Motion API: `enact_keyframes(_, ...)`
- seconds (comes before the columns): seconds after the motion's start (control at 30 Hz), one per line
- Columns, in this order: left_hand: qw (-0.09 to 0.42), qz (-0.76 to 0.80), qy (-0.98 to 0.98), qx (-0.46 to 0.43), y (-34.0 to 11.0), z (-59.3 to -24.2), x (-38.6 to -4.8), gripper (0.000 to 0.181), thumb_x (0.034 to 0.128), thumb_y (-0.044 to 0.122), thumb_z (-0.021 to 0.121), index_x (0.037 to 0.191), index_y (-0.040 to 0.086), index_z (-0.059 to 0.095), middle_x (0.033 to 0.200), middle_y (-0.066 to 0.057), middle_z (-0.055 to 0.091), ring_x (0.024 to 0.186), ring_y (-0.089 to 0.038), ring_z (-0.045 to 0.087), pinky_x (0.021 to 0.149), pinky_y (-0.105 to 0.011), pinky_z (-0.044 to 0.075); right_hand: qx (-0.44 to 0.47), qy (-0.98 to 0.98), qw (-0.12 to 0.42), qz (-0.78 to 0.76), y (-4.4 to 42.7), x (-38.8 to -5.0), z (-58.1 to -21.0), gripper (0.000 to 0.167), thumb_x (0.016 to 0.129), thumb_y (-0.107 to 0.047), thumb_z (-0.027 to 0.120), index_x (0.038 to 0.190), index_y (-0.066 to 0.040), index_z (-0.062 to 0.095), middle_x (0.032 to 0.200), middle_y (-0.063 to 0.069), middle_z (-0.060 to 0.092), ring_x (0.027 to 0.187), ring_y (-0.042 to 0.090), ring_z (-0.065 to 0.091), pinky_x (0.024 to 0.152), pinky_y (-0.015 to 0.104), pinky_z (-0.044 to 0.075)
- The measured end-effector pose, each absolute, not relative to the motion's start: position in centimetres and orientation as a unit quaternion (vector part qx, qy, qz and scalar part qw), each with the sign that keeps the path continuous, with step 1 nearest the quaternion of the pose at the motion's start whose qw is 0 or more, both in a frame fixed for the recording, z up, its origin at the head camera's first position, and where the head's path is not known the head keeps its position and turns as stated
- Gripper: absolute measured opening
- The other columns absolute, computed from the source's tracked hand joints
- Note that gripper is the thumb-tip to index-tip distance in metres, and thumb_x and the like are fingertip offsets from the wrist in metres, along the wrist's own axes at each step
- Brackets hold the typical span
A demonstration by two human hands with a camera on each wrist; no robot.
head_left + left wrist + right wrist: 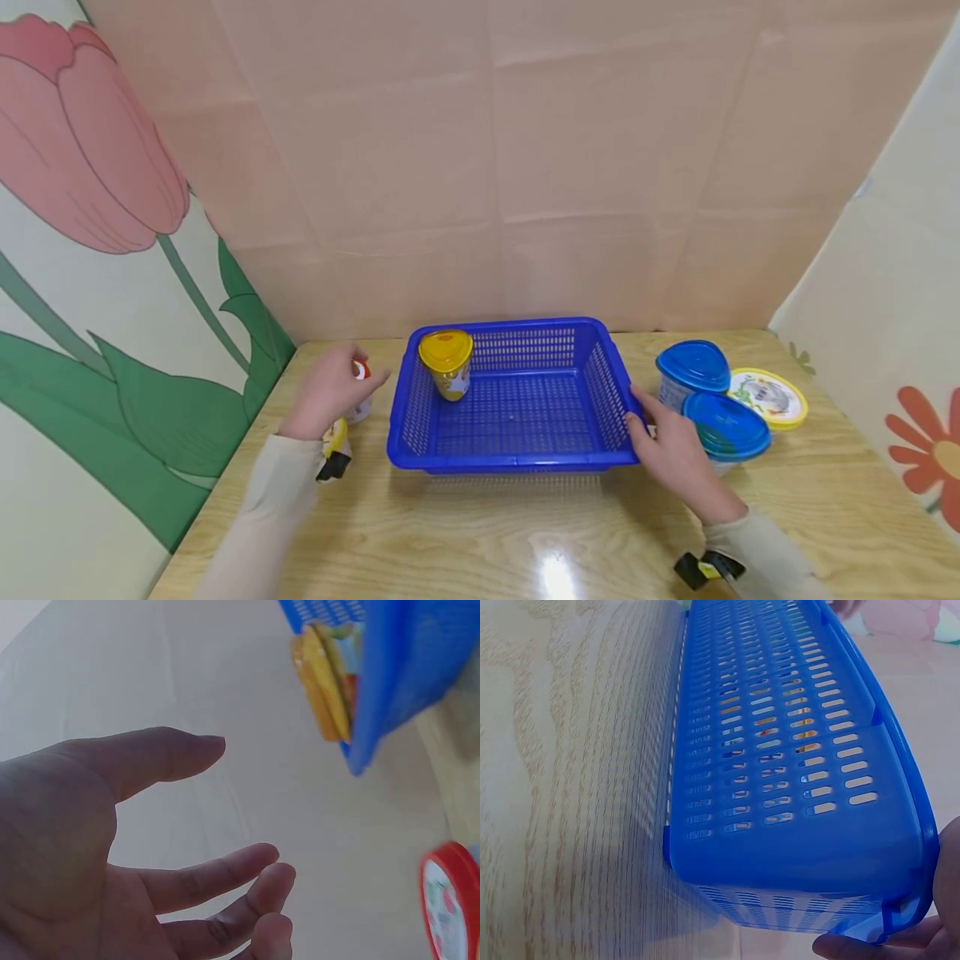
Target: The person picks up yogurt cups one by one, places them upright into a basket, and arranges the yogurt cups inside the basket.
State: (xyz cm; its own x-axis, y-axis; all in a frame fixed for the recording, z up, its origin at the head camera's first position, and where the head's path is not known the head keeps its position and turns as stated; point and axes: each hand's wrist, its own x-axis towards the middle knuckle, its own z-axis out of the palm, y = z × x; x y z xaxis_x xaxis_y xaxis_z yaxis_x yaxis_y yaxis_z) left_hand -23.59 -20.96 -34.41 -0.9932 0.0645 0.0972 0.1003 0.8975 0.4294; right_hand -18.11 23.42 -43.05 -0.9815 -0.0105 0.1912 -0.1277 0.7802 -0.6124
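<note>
A blue plastic basket (517, 461) with slotted walls sits on the wooden table. My right hand (671, 450) grips its right rim, thumb and fingers on either side of the edge, as the right wrist view also shows. Inside the basket's left end stands a cup with a yellow lid (447, 354). My left hand (330, 392) is left of the basket with nothing in it, thumb and fingers apart. Close by it is a container with a red lid (450, 904), partly hidden by the hand in the head view.
Right of the basket stand two tubs with blue lids, a rear one (693, 365) and a front one (726, 427). Beside them is a round tub with a yellow-rimmed white lid (768, 397). A paper-covered wall (495, 167) rises behind the table (465, 533).
</note>
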Motion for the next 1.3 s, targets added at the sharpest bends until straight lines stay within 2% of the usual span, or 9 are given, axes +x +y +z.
enact_keyframes(0.13, 0.048, -0.213, -0.975, -0.038, -22.1, -35.4, -22.4, 0.057, 0.0906, 0.041, 0.070, 0.119, -0.007, 0.060, 0.105, -0.022, 0.067, 0.087, -0.031, 0.062, 0.074, -0.042, 0.055, 0.035, -0.940, 0.089, 0.328, 23.4, -18.1, -43.0, 0.053, 0.102, -0.017, 0.050, 0.147, 0.008, 0.041, 0.124, 0.033, 0.062, 0.107, 0.044, 0.065, 0.081, 0.054, 0.057)
enact_keyframes(0.23, 0.044, -0.215, -0.975, -0.018, -23.0, -36.1, -21.3, 0.065, 0.0886, 0.042, 0.071, 0.126, -0.009, 0.057, 0.116, -0.026, 0.064, 0.099, -0.037, 0.061, 0.083, -0.049, 0.055, 0.038, -0.940, 0.091, 0.328, 23.4, -18.1, -43.2, 0.053, 0.102, -0.017, 0.051, 0.146, 0.009, 0.041, 0.123, 0.033, 0.063, 0.105, 0.043, 0.066, 0.080, 0.053, 0.057)
enact_keyframes(0.33, 0.036, -0.213, -0.976, 0.005, -23.9, -36.9, -20.3, 0.074, 0.0870, 0.045, 0.072, 0.133, -0.010, 0.052, 0.122, -0.028, 0.059, 0.106, -0.041, 0.056, 0.085, -0.054, 0.054, 0.040, -0.939, 0.090, 0.330, 23.5, -18.0, -43.3, 0.053, 0.102, -0.018, 0.051, 0.146, 0.009, 0.042, 0.122, 0.032, 0.063, 0.104, 0.042, 0.066, 0.079, 0.052, 0.058)
enact_keyframes(0.67, 0.021, -0.181, -0.982, 0.043, -26.5, -38.9, -19.1, 0.095, 0.0794, 0.056, 0.075, 0.137, -0.013, 0.043, 0.123, -0.037, 0.043, 0.108, -0.050, 0.037, 0.082, -0.057, 0.042, 0.036, -0.940, 0.090, 0.328, 23.5, -18.0, -43.2, 0.053, 0.102, -0.019, 0.050, 0.147, 0.008, 0.041, 0.123, 0.032, 0.063, 0.105, 0.042, 0.066, 0.079, 0.053, 0.057)
enact_keyframes(0.9, 0.023, -0.178, -0.983, 0.027, -28.0, -40.0, -18.7, 0.097, 0.0750, 0.055, 0.080, 0.131, -0.016, 0.046, 0.116, -0.037, 0.049, 0.101, -0.047, 0.042, 0.080, -0.051, 0.036, 0.038, -0.939, 0.092, 0.329, 23.5, -18.1, -43.1, 0.053, 0.102, -0.019, 0.050, 0.147, 0.008, 0.041, 0.124, 0.033, 0.062, 0.106, 0.044, 0.065, 0.080, 0.054, 0.057)
enact_keyframes(1.13, 0.012, -0.187, -0.982, 0.028, -29.0, -41.1, -18.6, 0.102, 0.0730, 0.058, 0.080, 0.133, -0.016, 0.045, 0.119, -0.037, 0.049, 0.107, -0.048, 0.044, 0.085, -0.054, 0.036, 0.034, -0.939, 0.086, 0.331, 23.4, -18.1, -43.0, 0.053, 0.102, -0.018, 0.050, 0.147, 0.008, 0.041, 0.126, 0.033, 0.061, 0.108, 0.045, 0.064, 0.081, 0.054, 0.057)
enact_keyframes(1.3, 0.004, -0.196, -0.980, 0.033, -29.3, -41.9, -18.8, 0.105, 0.0732, 0.059, 0.080, 0.137, -0.015, 0.041, 0.119, -0.037, 0.047, 0.109, -0.047, 0.043, 0.084, -0.054, 0.038, 0.035, -0.939, 0.084, 0.332, 23.4, -18.1, -43.0, 0.053, 0.102, -0.018, 0.050, 0.147, 0.008, 0.040, 0.125, 0.033, 0.061, 0.107, 0.044, 0.064, 0.080, 0.054, 0.057)
